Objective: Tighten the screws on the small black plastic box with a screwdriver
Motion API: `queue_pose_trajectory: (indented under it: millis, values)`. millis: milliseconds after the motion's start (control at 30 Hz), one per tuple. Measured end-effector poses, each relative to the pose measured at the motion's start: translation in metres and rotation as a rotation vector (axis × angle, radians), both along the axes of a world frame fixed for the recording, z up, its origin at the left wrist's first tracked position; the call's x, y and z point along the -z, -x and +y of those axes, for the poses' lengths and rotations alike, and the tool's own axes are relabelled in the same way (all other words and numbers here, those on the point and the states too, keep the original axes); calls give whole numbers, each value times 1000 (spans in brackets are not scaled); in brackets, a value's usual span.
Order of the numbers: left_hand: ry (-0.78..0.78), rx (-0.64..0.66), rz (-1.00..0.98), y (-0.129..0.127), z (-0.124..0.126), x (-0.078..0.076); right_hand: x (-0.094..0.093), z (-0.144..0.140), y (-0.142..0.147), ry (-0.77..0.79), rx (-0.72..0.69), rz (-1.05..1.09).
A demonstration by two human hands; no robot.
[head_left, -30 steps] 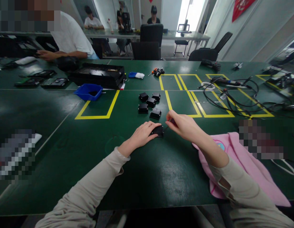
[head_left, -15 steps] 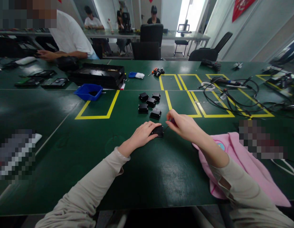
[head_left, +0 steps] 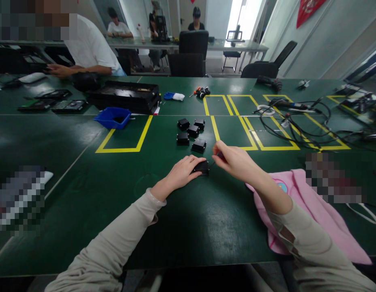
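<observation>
Head view showed the left hand pressed flat over a small black box on the green bench, its grip closed on the box. The right hand pinched a thin tool whose tip met the box's right edge. 5 more black boxes lay just beyond; a pink cloth lay under the right forearm.

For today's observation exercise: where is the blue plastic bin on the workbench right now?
In the head view, the blue plastic bin sits left of centre on the green table, at the far corner of a yellow-taped rectangle, just before the long black tray.
</observation>
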State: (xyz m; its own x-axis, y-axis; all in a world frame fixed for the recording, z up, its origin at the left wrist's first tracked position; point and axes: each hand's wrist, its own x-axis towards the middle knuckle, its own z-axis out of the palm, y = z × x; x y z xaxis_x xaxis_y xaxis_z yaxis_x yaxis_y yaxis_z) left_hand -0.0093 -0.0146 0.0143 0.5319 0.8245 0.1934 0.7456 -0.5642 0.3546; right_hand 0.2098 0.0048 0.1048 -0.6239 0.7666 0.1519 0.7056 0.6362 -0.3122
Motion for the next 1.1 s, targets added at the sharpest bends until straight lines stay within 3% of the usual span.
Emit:
queue_pose_trajectory:
  millis: [1100]
  values:
    - [-11, 6, -4, 0, 1, 2, 2, 1, 0, -6, 3, 4]
